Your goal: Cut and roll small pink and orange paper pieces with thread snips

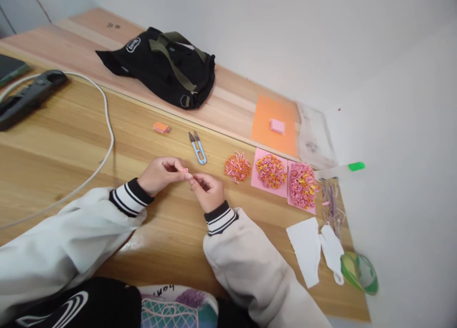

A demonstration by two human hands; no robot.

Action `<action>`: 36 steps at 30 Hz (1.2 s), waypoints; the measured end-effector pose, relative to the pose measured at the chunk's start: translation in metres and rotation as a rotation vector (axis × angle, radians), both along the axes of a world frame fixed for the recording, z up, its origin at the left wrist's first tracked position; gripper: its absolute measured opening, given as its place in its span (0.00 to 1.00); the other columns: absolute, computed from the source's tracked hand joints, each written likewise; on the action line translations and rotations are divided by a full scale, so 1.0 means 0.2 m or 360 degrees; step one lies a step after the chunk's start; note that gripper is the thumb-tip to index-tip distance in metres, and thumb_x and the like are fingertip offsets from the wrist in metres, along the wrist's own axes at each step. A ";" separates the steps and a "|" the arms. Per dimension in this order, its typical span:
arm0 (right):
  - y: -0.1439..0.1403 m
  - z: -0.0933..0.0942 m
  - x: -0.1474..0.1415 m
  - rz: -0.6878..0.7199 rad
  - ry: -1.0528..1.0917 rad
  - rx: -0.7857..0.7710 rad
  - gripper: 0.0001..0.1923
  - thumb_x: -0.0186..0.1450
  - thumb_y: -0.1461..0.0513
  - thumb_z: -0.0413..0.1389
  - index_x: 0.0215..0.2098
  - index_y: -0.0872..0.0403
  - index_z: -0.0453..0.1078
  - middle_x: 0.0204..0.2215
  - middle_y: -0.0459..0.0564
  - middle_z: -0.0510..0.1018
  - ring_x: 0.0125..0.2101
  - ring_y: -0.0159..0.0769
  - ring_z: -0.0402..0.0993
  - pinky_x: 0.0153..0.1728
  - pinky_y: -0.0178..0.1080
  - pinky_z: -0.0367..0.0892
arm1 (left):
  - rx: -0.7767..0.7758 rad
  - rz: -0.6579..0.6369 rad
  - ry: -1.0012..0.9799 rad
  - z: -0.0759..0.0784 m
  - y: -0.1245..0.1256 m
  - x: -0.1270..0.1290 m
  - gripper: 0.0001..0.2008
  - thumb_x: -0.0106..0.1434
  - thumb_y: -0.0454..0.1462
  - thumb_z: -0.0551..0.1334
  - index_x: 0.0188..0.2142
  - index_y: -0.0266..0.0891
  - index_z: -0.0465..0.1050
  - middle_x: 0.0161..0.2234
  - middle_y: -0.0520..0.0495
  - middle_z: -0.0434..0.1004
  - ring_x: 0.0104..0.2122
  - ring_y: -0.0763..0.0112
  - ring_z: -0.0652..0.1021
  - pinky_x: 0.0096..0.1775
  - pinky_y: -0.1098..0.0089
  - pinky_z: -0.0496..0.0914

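My left hand (pixel 161 174) and my right hand (pixel 208 191) meet over the wooden table (pixel 71 142), fingertips pinched together on a tiny pink paper piece (pixel 185 170). Both wrists rest on the tabletop in white sleeves with black striped cuffs. Small blue-handled snips (pixel 198 148) lie just beyond my hands. To the right sit three heaps of tiny rolled pieces: an orange-pink pile (pixel 237 166) on bare wood, a yellow-pink pile (pixel 271 171) and a pink pile (pixel 303 185), each on a pink sheet.
A black bag (pixel 160 66) lies at the back by the wall. An orange sheet (pixel 274 123) carries a pink block. A white cable (pixel 107 128) loops on the left. White paper scraps (pixel 309 252), a tape roll (pixel 359 272) and a green-capped tube (pixel 342 170) sit at right.
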State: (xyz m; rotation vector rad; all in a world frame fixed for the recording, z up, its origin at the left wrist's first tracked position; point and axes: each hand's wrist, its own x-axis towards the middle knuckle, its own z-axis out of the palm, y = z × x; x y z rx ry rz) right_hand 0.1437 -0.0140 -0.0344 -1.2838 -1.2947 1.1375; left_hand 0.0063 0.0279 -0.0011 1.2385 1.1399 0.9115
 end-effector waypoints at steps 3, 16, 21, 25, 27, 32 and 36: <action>0.00 0.01 0.00 -0.0012 0.0042 -0.0009 0.12 0.54 0.56 0.56 0.31 0.55 0.73 0.20 0.46 0.74 0.19 0.28 0.66 0.22 0.32 0.64 | -0.0012 -0.0045 0.0022 -0.01 0.00 0.00 0.16 0.34 0.43 0.70 0.14 0.35 0.67 0.18 0.51 0.71 0.21 0.76 0.70 0.25 0.74 0.66; 0.00 0.04 0.00 -0.0079 0.0159 0.0023 0.07 0.53 0.60 0.55 0.26 0.56 0.70 0.17 0.44 0.69 0.17 0.26 0.61 0.19 0.31 0.60 | 0.0039 -0.0150 -0.0002 0.00 0.00 0.00 0.11 0.37 0.40 0.70 0.21 0.38 0.75 0.24 0.49 0.77 0.26 0.72 0.74 0.31 0.72 0.69; 0.00 0.03 0.00 -0.0084 0.0148 0.0005 0.07 0.53 0.60 0.55 0.27 0.57 0.70 0.17 0.44 0.69 0.17 0.26 0.61 0.19 0.31 0.59 | 0.0092 -0.0189 -0.0044 -0.01 0.01 -0.01 0.09 0.42 0.41 0.68 0.23 0.39 0.77 0.26 0.49 0.77 0.28 0.71 0.75 0.33 0.72 0.70; 0.00 0.03 0.00 -0.0077 0.0074 -0.0011 0.09 0.53 0.58 0.55 0.27 0.57 0.70 0.17 0.44 0.69 0.17 0.26 0.61 0.19 0.31 0.59 | 0.0139 -0.0246 -0.0081 -0.02 0.01 -0.02 0.07 0.44 0.40 0.67 0.23 0.39 0.77 0.25 0.49 0.76 0.27 0.72 0.74 0.32 0.73 0.70; 0.00 0.03 0.00 -0.0067 0.0022 -0.0023 0.09 0.53 0.58 0.55 0.26 0.56 0.70 0.17 0.44 0.69 0.17 0.26 0.61 0.19 0.31 0.59 | 0.0145 -0.0262 -0.0093 -0.02 0.01 -0.02 0.06 0.45 0.39 0.67 0.23 0.38 0.77 0.25 0.49 0.76 0.27 0.73 0.74 0.32 0.73 0.70; 0.00 0.02 0.00 -0.0034 -0.0045 -0.0038 0.09 0.53 0.58 0.54 0.27 0.57 0.71 0.17 0.43 0.69 0.17 0.26 0.61 0.18 0.30 0.59 | 0.0147 -0.0254 -0.0127 -0.02 0.00 -0.02 0.04 0.45 0.37 0.67 0.21 0.38 0.77 0.23 0.50 0.74 0.26 0.75 0.73 0.30 0.75 0.69; 0.00 0.01 0.00 -0.0016 -0.0080 -0.0032 0.09 0.54 0.59 0.54 0.27 0.57 0.71 0.17 0.43 0.69 0.17 0.25 0.61 0.19 0.30 0.59 | 0.0151 -0.0222 -0.0155 -0.03 0.01 -0.01 0.04 0.44 0.36 0.68 0.19 0.37 0.76 0.22 0.50 0.73 0.24 0.76 0.73 0.28 0.76 0.68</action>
